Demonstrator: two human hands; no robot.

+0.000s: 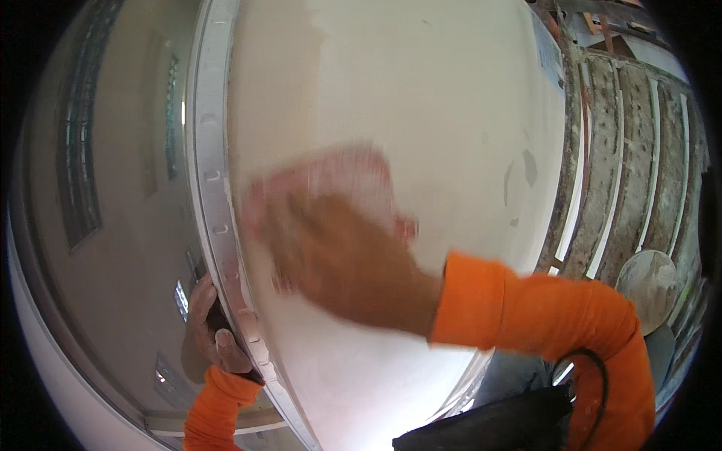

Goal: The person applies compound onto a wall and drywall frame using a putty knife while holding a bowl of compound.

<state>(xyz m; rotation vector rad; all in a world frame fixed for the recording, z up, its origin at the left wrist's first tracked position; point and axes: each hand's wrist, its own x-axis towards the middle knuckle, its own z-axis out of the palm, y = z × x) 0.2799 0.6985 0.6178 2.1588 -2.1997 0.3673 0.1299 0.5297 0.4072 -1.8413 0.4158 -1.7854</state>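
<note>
My right hand point(342, 255) is blurred by motion over a pale cream board point(421, 98). Under its fingers it holds a flat pinkish-red pad or folded sheet point(350, 173) against the board; the blur hides its exact kind. Reddish edges of it stick out on both sides of the hand. Lower left, my left hand point(213, 334) rests against the side of a white metal strip point(213, 180) with punched marks. Its thumb stands apart from its fingers, with a dark gap between them. Both forearms wear orange sleeves.
Left of the strip is a dark glossy surface point(135, 218) with window reflections. To the right, worn grey planks point(602, 150) with light gaps between them lie beyond the board, along with a round pale disc point(647, 289). A black object point(489, 425) with a cable hangs at the bottom.
</note>
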